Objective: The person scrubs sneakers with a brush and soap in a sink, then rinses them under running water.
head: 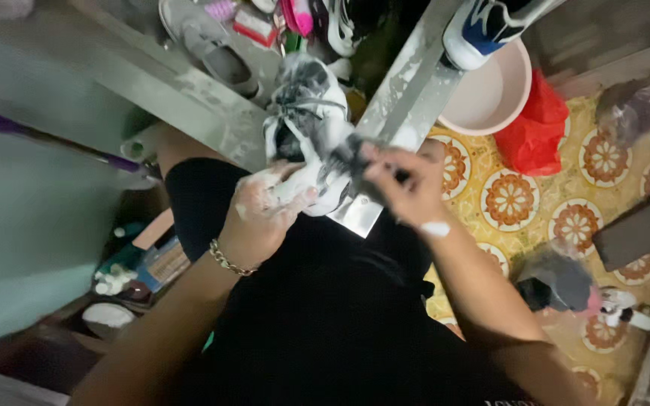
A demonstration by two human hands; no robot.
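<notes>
Soapy white sneaker [306,113] gripped by foam-covered left hand [261,214]; right hand [404,184], beside it, pinches dark brush [355,162] against upper. Scrubbing judged underway; firm strokes needed next.

Single head-worn view, steeply downward, close over the lap.

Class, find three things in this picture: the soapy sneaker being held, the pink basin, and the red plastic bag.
soapy sneaker [304,105], head view, on its laced upper.
pink basin [490,94], head view, on its inner wall.
red plastic bag [534,135], head view, on its crumpled middle.
</notes>
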